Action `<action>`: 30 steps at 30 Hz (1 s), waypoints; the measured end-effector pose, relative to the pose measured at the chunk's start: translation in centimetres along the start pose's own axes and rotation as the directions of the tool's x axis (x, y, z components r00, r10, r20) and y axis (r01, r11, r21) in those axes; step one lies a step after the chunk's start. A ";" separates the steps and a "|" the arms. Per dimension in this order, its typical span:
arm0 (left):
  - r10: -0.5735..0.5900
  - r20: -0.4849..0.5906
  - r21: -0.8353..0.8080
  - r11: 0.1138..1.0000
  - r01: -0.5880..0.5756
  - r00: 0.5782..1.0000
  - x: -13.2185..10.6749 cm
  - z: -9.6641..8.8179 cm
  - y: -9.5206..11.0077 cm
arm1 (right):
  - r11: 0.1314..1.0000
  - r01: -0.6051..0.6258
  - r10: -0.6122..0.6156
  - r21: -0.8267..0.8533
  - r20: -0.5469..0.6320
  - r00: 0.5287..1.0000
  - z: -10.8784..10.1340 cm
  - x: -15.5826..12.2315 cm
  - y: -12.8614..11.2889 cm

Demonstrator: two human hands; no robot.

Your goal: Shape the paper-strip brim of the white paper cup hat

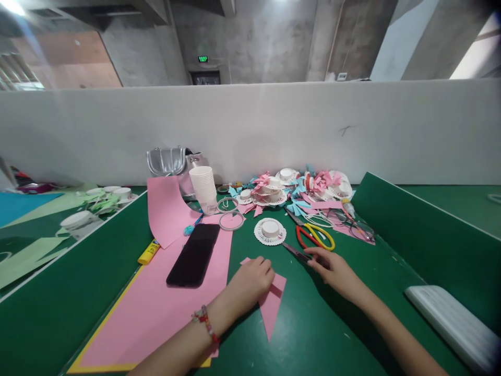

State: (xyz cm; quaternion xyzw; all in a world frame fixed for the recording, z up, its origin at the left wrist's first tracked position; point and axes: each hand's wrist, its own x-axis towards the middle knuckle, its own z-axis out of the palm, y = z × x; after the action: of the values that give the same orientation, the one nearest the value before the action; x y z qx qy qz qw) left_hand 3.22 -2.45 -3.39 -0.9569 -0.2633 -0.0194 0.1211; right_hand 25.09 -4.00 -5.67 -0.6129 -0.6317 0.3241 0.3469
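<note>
My left hand (250, 282), with a beaded bracelet at the wrist, rests curled on a small pink paper piece (272, 308) on the green table; its fingers press the paper down. My right hand (332, 269) lies to the right with its fingers on the dark handle of a pair of scissors (297, 254) whose blades point up and left. Just beyond stands a cut white paper cup (270, 231) with fringed rim. Red and yellow scissors (315, 236) lie next to it.
A black phone (194, 255) lies on a large pink sheet (156, 308). A stack of paper cups (203, 188), a silver bag (168, 162), a tape ring (231, 220), a yellow glue stick (148, 253) and a heap of paper-cup crafts (297, 190) sit behind. A white object (454, 324) lies right.
</note>
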 end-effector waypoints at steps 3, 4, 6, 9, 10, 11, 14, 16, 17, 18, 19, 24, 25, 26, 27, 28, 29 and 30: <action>-0.061 0.016 0.056 0.997 0.060 0.998 0.1 0.3 -0.8 | 1.000 -0.016 0.014 0.017 0.113 0.994 -0.1 -0.4 -0.2; -0.067 0.010 0.072 0.995 0.066 0.998 0.2 0.5 -0.9 | 1.000 0.003 -0.002 -0.005 0.125 0.992 -0.2 -0.5 -0.3; -0.048 -0.024 0.090 0.995 0.050 0.999 0.4 0.9 -0.9 | 0.995 0.038 -0.029 -0.090 0.104 0.994 -0.5 -0.5 -0.3; 0.007 -0.099 0.077 0.997 0.001 0.995 0.3 1.6 -0.8 | 0.973 0.025 -0.010 -0.228 0.070 0.997 -1.2 -0.5 -0.4; 0.010 -0.116 0.068 0.998 -0.002 0.993 0.2 1.7 -0.8 | 0.967 0.024 -0.004 -0.252 0.079 0.997 -1.5 -0.5 -0.5; 0.006 -0.127 0.055 0.998 0.001 0.992 0.1 1.8 -0.8 | 0.965 0.035 -0.010 -0.258 0.098 0.995 -1.6 -0.4 -0.7; -0.022 -0.147 0.019 1.000 0.025 0.989 -0.2 1.9 -0.8 | 0.969 0.115 -0.084 -0.218 0.146 0.986 -1.3 -0.4 -1.1; -0.022 -0.172 0.015 1.000 0.025 0.985 -0.2 1.9 -0.9 | 0.960 0.166 -0.140 -0.224 0.128 0.982 -0.5 -0.3 -1.2; -0.015 -0.185 0.020 1.000 0.020 0.983 -0.2 1.9 -0.9 | 0.953 0.191 -0.169 -0.234 0.112 0.979 0.0 -0.2 -1.1; -0.008 -0.197 0.027 1.000 0.014 0.980 -0.2 1.9 -0.8 | 0.948 0.205 -0.191 -0.242 0.082 0.978 0.5 -0.1 -1.0; -0.002 -0.203 0.030 1.000 0.008 0.979 -0.1 1.9 -0.7 | 0.945 0.209 -0.203 -0.251 0.049 0.978 1.0 0.0 -0.8; -0.058 -0.175 0.002 0.998 0.059 0.983 0.0 1.8 -0.1 | 0.941 0.166 -0.179 -0.294 -0.019 0.984 0.7 0.3 -0.5; -0.080 -0.167 -0.007 0.997 0.080 0.983 0.0 1.8 0.0 | 0.942 0.158 -0.158 -0.297 0.024 0.987 0.1 0.2 -0.6; -0.100 -0.160 -0.018 0.995 0.098 0.982 0.0 1.7 0.1 | 0.944 0.151 -0.140 -0.293 0.060 0.988 -0.5 0.1 -0.9; -0.114 -0.155 -0.029 0.993 0.110 0.981 -0.1 1.7 0.2 | 0.949 0.143 -0.121 -0.279 0.094 0.988 -1.2 -0.1 -1.2; -0.124 -0.152 -0.040 0.992 0.119 0.981 -0.1 1.7 0.3 | 0.958 0.138 -0.104 -0.251 0.144 0.984 -1.9 -0.3 -1.5; -0.134 -0.150 -0.054 0.990 0.128 0.979 -0.2 1.7 0.4 | 0.967 0.142 -0.096 -0.214 0.209 0.973 -2.4 -0.5 -1.7; -0.149 -0.151 -0.069 0.988 0.140 0.977 -0.2 1.7 0.5 | 0.974 0.147 -0.096 -0.171 0.275 0.957 -2.9 -0.7 -1.9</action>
State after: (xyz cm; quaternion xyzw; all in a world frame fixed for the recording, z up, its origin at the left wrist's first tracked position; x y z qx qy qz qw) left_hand 3.26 -2.55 -5.13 -0.9339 -0.3213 -0.1103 0.1117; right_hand 26.44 -4.77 -2.52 -0.5540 -0.7369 0.3195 0.2188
